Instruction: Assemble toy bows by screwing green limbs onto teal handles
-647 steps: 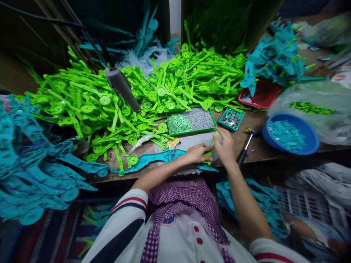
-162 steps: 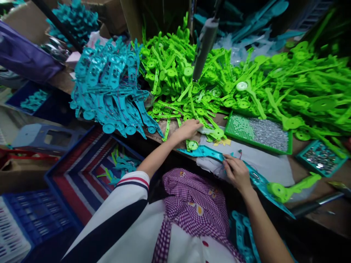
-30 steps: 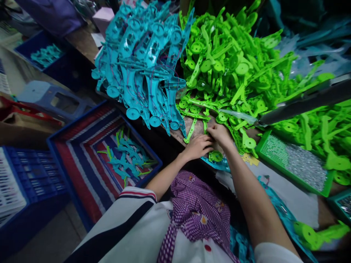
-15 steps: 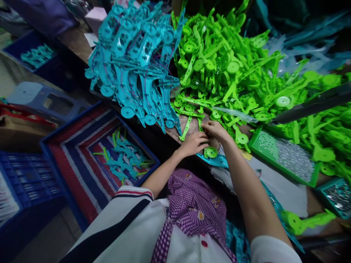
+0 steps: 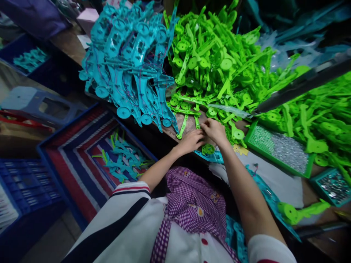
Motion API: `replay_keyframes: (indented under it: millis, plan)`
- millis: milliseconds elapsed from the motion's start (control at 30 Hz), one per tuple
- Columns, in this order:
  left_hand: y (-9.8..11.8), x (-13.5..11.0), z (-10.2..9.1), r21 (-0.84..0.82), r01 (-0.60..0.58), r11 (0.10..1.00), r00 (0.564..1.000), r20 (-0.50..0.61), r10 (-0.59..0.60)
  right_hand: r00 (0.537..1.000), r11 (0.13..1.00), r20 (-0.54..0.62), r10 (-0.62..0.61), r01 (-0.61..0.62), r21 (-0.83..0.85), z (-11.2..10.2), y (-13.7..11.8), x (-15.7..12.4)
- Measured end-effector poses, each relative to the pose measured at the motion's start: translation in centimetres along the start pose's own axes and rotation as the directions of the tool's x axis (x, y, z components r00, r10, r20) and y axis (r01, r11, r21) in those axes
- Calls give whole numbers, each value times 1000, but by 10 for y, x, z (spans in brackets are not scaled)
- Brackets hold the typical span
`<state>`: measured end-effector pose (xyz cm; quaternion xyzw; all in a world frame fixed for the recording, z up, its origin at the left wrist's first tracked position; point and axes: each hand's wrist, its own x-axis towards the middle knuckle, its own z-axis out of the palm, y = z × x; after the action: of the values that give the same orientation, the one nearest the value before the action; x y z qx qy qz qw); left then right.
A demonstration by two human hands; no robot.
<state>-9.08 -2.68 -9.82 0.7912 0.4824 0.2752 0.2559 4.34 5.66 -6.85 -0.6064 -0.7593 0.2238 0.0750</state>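
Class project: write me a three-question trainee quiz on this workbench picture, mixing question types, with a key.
1. True or false: the stack of teal plastic arm-shaped parts lies to the right of the heap of bright green plastic parts.
2. The rectangular green plastic tray holds: A) small silvery pieces B) teal parts C) nothing.
3. Where do the left hand and right hand meet?

Key: 1 false, it lies to the left. 2 A. 3 at the near edge of the wooden bench, just above a round green plastic disc.
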Motion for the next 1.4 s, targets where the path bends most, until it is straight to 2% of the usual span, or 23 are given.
replay_keyframes:
  millis: [100, 233, 300, 400, 500, 600, 833, 933, 1100, 1267, 1400]
  plan:
    - [3, -6, -13, -44, 2, 999, 1000, 27, -1, 1000, 996, 16, -7, 5, 92, 3, 8, -6]
    - [6, -9, -40, 3, 60, 998, 994, -89, -59, 999, 970, -28, 38, -30, 243, 12, 14, -9]
    - [3, 3, -51, 79, 99, 992, 990, -113, -90, 996, 970, -59, 66, -51, 236, 15, 10, -11]
    - [-10, 33, -61, 194, 153, 969, 988, -50, -146, 994, 979, -93, 63, -44, 199, 15, 1, -14]
    - [-24, 62, -62, 246, 213, 946, 969, 72, -237, 990, 989, -134, 33, -13, 149, 14, -7, -20]
    - [-35, 76, -62, 220, 251, 942, 946, 151, -287, 988, 994, -156, -13, 30, 102, 15, -10, -25]
    - [-43, 80, -65, 141, 303, 943, 926, 191, -326, 971, 982, -146, -189, 184, -50, 22, -23, -32]
    - [-44, 80, -64, 149, 297, 943, 929, 181, -322, 965, 972, -136, -224, 211, -101, 24, -25, -33]
    - [-49, 74, -58, 151, 236, 960, 959, 124, -256, 971, 977, -120, -205, 195, -91, 24, -11, -39]
    - [-49, 69, -54, 200, 206, 958, 968, 104, -230, 974, 978, -100, -205, 207, 12, 22, 4, -44]
    - [-44, 67, -53, 232, 185, 955, 973, 95, -212, 992, 993, -74, -102, 107, 56, 19, 6, -41]
